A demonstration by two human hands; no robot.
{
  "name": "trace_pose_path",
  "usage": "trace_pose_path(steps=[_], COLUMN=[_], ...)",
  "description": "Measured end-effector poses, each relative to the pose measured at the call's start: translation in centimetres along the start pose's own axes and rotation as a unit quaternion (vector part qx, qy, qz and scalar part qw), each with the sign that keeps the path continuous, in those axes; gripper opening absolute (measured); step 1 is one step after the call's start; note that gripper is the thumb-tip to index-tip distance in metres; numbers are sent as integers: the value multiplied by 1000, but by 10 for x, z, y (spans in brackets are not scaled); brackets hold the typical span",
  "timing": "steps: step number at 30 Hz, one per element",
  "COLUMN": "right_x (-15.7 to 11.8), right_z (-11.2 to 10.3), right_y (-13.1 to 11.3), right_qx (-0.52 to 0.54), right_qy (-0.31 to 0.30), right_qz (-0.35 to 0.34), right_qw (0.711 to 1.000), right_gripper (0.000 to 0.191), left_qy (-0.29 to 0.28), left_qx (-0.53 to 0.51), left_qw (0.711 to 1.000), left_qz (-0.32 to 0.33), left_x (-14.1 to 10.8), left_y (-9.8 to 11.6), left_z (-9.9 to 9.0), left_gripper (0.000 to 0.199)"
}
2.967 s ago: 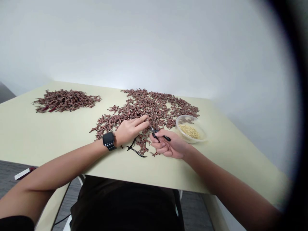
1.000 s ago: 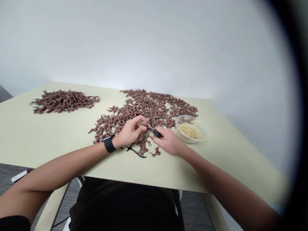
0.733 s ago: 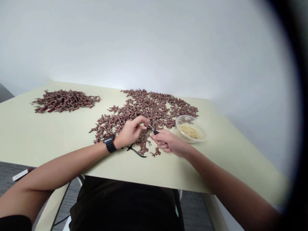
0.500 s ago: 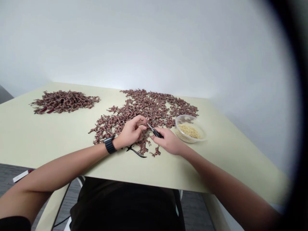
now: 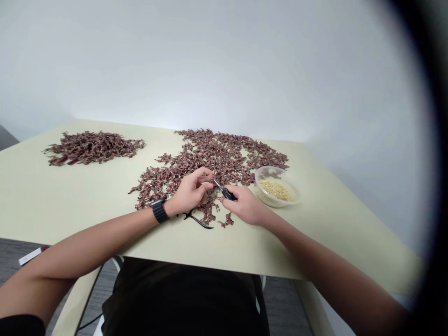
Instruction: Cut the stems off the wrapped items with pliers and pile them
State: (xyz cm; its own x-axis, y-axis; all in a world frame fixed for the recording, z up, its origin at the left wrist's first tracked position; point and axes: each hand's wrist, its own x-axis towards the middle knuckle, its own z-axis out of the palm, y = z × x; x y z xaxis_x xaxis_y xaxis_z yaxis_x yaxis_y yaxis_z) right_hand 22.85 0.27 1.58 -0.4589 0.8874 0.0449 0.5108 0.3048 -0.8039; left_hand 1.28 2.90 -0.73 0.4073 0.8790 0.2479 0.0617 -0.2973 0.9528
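At centre, the right hand has fingers closed around black-handled metal pliers; the left hand curls its fingers, hold unclear. The pale yellow table stretches rightward, past the clear plastic bowl.

Your right hand grips black-handled metal pliers, their tip at your left hand's fingertips (whatever is pinched there is too small to tell), above the scattered reddish-brown small pieces.

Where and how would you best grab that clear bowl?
Probably by the rim, on its right side, coming from the right: the clear bowl has its open top up, brown pieces crowd its left and far sides, and bare table lies to its right.
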Motion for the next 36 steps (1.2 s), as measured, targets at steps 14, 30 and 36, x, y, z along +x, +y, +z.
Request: trace_pose_path(steps=[14, 30, 36], right_x=[-4, -2, -2], right_z=[-12, 0, -2], right_y=[-7, 6, 6], right_qx=[205, -282, -283], right_qy=[-110, 117, 106], right_qz=[92, -72, -71], right_qw=[968, 950, 951], right_gripper=[26, 18, 19], left_qy=[22, -37, -40], left_qx=[35, -73, -68], left_qw=[998, 996, 996], left_qz=[38, -34, -36], left_x=[1, 1, 1], left_y=[4, 8, 6], left_z=[-5, -1, -1], left_gripper=[17, 26, 25])
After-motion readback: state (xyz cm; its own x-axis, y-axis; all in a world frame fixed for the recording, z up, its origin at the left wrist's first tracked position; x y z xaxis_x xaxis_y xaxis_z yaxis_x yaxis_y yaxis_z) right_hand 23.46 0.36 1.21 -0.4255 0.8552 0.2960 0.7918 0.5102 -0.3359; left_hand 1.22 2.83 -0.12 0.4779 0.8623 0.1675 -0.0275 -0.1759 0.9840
